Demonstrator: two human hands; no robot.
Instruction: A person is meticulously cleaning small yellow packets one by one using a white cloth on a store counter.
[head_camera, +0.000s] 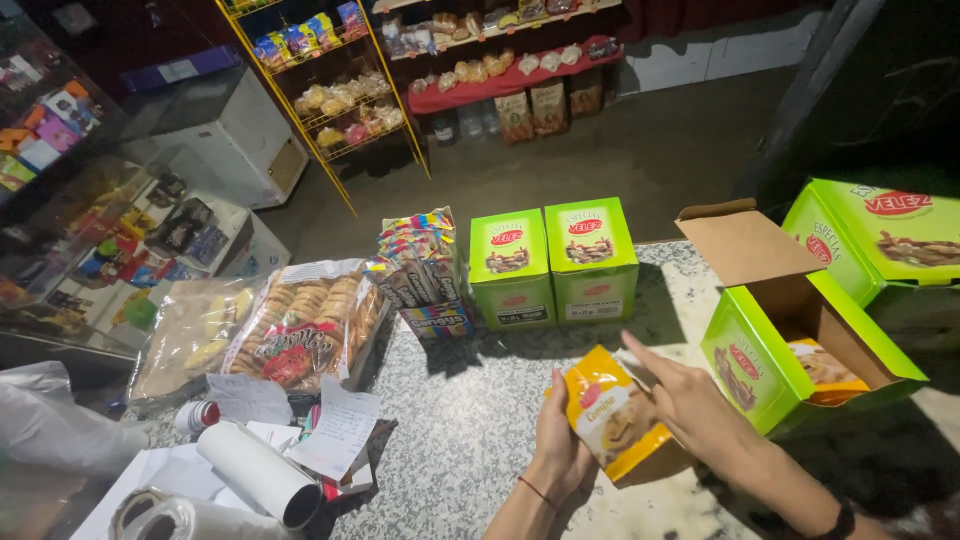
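A yellow snack packet (612, 420) is held between both hands above the counter (470, 420): the left hand (557, 440) grasps its left edge, the right hand (690, 400) its right edge. It seems light, soft and crinkly, best gripped at the edges. An open green box (790, 340) lies just right of the hands.

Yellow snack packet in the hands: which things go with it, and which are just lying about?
In use:
- yellow snack packet, held by left hand and right hand
- open green box with another packet inside

Lying about:
- two closed green boxes
- bag of biscuits
- candy sticks
- paper roll
- handwritten notes
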